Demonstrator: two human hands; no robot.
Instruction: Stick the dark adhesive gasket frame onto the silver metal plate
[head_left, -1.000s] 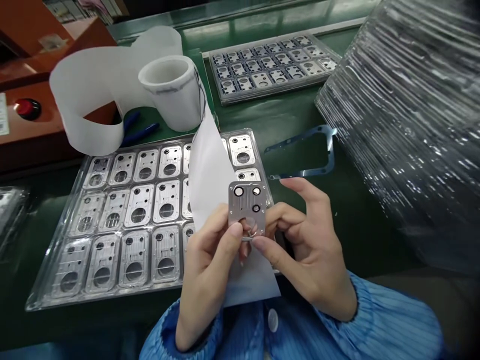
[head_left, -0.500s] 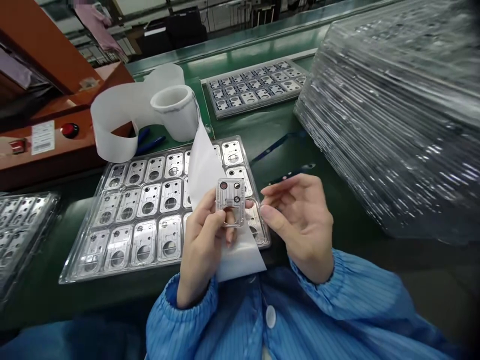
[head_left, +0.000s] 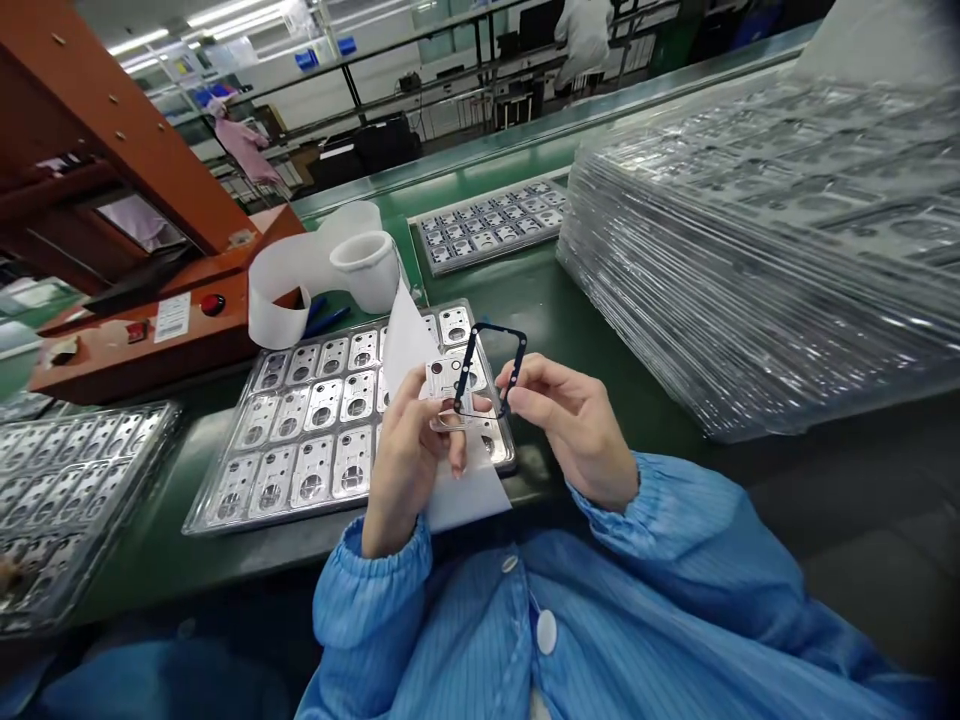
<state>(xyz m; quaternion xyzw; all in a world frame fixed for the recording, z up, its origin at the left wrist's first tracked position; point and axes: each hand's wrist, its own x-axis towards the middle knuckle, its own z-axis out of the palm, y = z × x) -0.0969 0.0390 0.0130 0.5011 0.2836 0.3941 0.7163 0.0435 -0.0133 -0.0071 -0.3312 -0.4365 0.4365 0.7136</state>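
**Thin black frame meeting a small metal plate above the parts tray**

The left hand is pinching a small metal plate between thumb and fingers, holding it upright over the near right corner of the clear parts tray. A white liner strip is running behind the plate and down past the wrist, trailing back to the white roll standing beyond the tray's far edge. The right hand is gripping a thin black frame by its right side, fingertips closed on the narrow rim, and is holding it tilted just in front of the plate, overlapping it; whether the two are touching cannot be told.

The frame is looking light and flimsy, a slim open outline that would likely flex or twist if squeezed mid-span, so a gentle hold on its edge near a corner seems best. The plate is appearing stiff, smooth and probably slippery, and is being held by its lower edge, away from its holes.

The tray is holding rows of similar plates on the green conveyor belt. A second tray is lying further along the belt, a tall stack of clear trays is filling the belt's right side, and another tray is sitting at the left edge.
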